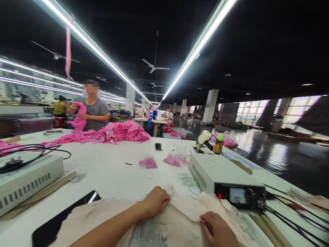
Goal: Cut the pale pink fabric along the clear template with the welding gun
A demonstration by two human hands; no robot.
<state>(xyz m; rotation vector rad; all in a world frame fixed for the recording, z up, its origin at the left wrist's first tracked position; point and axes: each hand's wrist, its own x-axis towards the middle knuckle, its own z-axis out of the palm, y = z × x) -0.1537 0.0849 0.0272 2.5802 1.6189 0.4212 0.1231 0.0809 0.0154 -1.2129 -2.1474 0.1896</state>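
Note:
Cream fabric pieces (177,228) lie in loose layers across the near side of the table. My left hand (157,200) is closed at the far edge of the fabric, its fingertips pinching a fold. Lower and to the right, my right hand (217,228) has its fingers bent round the fabric's edge. A dark spot shows between its thumb and fingers; I cannot make out what it is. Under the fabric, between my forearms, a greyish patch is partly visible. A large black phone or tablet (69,218) lies left of the fabric, partly covered by it.
A control box with a dial (238,197) and cables stands right; another grey box (31,181) sits left. Bags of pink bits (148,162), rubber bands (189,180) and a small phone (158,146) lie on the white table (108,171). Across it, a person (94,109) handles pink fabric (123,132).

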